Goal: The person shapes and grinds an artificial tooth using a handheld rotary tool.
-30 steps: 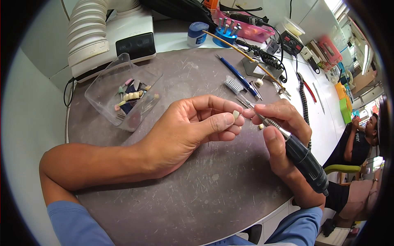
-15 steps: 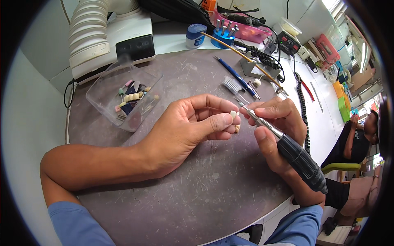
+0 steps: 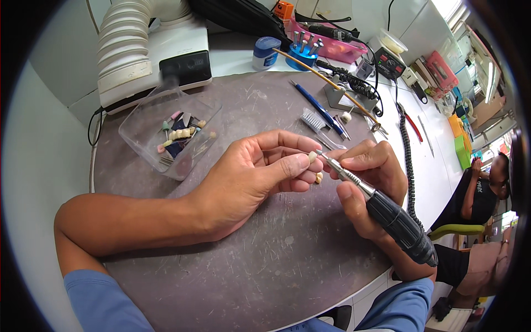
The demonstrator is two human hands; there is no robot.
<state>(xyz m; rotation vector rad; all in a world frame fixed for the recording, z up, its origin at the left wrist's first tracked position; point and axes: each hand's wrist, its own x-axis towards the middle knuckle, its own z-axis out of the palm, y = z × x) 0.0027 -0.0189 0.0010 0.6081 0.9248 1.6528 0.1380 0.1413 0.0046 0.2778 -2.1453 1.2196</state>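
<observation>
Above the middle of the grey mat, my left hand (image 3: 264, 169) pinches a small whitish dental crown (image 3: 313, 156) between thumb and fingertips. A second yellowish tooth-like piece (image 3: 319, 177) shows below it, by the curled fingers. My right hand (image 3: 379, 171) is closed around a rotary handpiece (image 3: 387, 213) with a silver front and black ribbed body, held like a pen. Its thin bit meets the crown's upper edge or sits right beside it; which of the two I cannot tell. Fingers of both hands are close together there.
Left of my hands stands a clear plastic box (image 3: 188, 171) of burs and teeth. Beyond them lie a toothbrush (image 3: 315, 123), a blue pen-like tool (image 3: 318, 106) and a bur stand (image 3: 302, 55). At right are red pliers (image 3: 412, 124) and a coiled cord (image 3: 409, 166). A person (image 3: 478, 191) sits farther right.
My right hand and the handpiece have shifted slightly left, bringing the bit up to the crown. The crown has turned a little in my left fingers.
</observation>
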